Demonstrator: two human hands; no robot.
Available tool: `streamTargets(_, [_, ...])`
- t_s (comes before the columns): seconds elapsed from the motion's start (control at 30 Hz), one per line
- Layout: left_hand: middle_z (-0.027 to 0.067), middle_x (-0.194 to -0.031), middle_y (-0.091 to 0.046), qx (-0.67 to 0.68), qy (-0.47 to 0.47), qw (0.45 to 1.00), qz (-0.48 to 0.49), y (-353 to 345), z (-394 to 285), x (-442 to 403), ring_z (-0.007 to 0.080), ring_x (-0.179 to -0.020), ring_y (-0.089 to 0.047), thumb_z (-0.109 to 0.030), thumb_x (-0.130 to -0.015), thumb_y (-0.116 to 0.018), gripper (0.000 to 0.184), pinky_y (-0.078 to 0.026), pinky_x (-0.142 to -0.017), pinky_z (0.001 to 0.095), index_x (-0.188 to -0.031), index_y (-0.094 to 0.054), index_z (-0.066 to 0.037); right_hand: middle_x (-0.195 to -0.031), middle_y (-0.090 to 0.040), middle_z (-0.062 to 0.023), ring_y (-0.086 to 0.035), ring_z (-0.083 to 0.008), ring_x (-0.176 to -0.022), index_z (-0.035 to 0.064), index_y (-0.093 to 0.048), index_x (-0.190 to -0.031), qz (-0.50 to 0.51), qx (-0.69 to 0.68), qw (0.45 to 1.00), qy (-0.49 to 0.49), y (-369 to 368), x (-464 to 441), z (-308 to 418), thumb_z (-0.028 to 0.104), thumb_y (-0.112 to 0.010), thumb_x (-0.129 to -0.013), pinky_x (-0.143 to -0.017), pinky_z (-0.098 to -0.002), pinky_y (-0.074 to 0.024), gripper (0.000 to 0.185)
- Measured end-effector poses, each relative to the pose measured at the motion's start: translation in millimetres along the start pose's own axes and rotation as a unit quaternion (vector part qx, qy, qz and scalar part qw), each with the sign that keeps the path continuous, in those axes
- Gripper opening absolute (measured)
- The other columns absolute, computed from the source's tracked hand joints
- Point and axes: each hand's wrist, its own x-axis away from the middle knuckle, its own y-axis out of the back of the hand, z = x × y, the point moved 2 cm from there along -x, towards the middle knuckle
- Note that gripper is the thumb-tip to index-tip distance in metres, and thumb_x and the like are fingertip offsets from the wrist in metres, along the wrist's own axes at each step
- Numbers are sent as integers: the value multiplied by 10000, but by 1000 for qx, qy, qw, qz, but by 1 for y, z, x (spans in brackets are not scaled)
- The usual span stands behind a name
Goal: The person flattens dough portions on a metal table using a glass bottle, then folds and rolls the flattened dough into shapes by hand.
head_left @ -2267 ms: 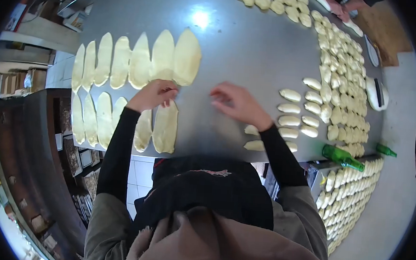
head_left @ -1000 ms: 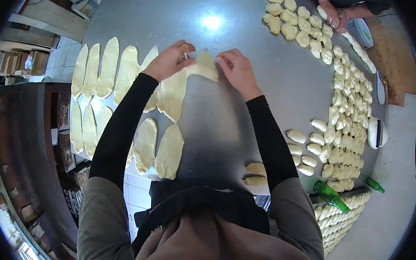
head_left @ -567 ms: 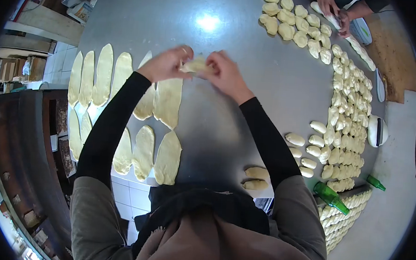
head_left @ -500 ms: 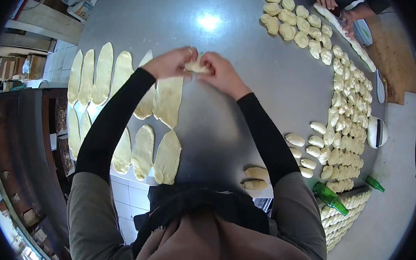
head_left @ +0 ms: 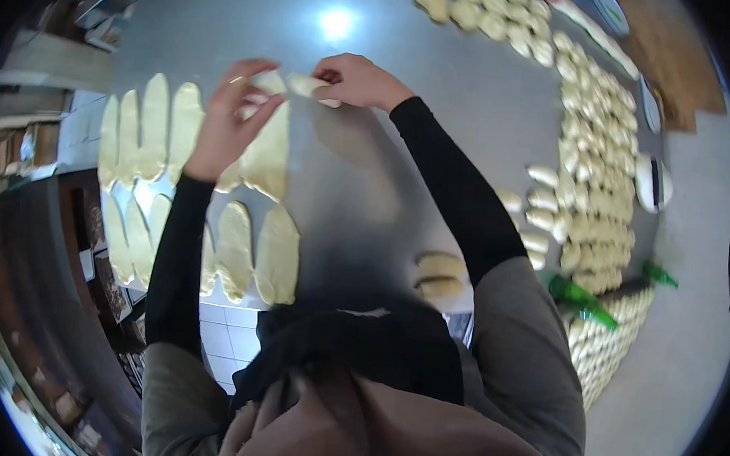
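Note:
My right hand (head_left: 359, 80) is closed on the right end of a small rolled piece of dough (head_left: 303, 85) above the metal table. To its left, my left hand (head_left: 231, 119) is open, thumb and fingers apart, over the upper part of a flattened dough strip (head_left: 269, 155). The hand partly hides that strip and its neighbours. More long flat dough strips (head_left: 155, 127) lie side by side at the left, with a lower row of strips (head_left: 277, 256) nearer me.
Two dough rolls (head_left: 441, 288) lie at the table's near edge. Many dough pieces (head_left: 587, 150) line the right side, beside a green bottle (head_left: 582, 301) and a white object (head_left: 652, 183). At the upper right, a long dough rope (head_left: 598, 35) lies near another person's hand.
My hands have separated: the left has moved left and opened, while the right keeps the dough roll. The view has shifted, and the other person's hands are now mostly out of frame.

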Motion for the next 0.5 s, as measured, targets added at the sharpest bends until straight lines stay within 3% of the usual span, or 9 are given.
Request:
streamTargets(0.03, [69,-1189,-523,19,10,1000,9,4,-2,19,118,-718,-565,1,-825,-635,341,-478,-652,218,-1153,-539,0,-967,-618,-61,-570,-167,-791,43,-601,-1104,92,-179,980,-10,3,17,-5,129,-644,-805,-745,-254,-465,315])
streamTargets(0.1, [80,-1196,-525,29,49,998,12,11,1,62,113,-704,-563,23,-824,-623,357,-478,-662,219,-1166,-519,14,-993,-616,-56,-558,-125,-792,29,-591,-1103,102,-244,958,108,16,75,-6,116,-652,-818,-757,-232,-459,304])
streamTargets(0.27, [61,-997,-588,138,213,967,-4,18,-1,162,118,-689,-566,5,-858,-565,291,-462,-642,218,-1143,-518,-33,-988,-607,-51,-557,-137,-844,32,-595,-1091,27,-315,949,14,25,226,-19,82,-654,-813,-760,-248,-468,289])
streamTargets(0.37, [55,-952,-596,200,222,954,-26,9,-4,196,117,-682,-567,-8,-872,-554,262,-460,-624,216,-1131,-528,-38,-995,-603,-57,-569,-173,-870,62,-602,-1088,6,-145,986,-83,17,280,-34,56,-653,-786,-778,-268,-452,305])
streamTargets(0.4, [57,-941,-597,200,237,951,-7,6,-5,206,119,-681,-570,-20,-878,-555,247,-459,-611,213,-1123,-533,-36,-995,-603,-57,-569,-173,-870,62,-602,-1088,2,-145,986,-80,12,289,-34,56,-653,-786,-778,-268,-452,305])
streamTargets(0.5, [61,-907,-608,175,273,945,52,6,-5,226,123,-679,-578,-46,-891,-556,221,-463,-587,213,-1111,-545,-33,-973,-596,-45,-559,-168,-858,63,-609,-1069,-169,2,986,11,4,298,-26,39,-653,-777,-774,-266,-448,296])
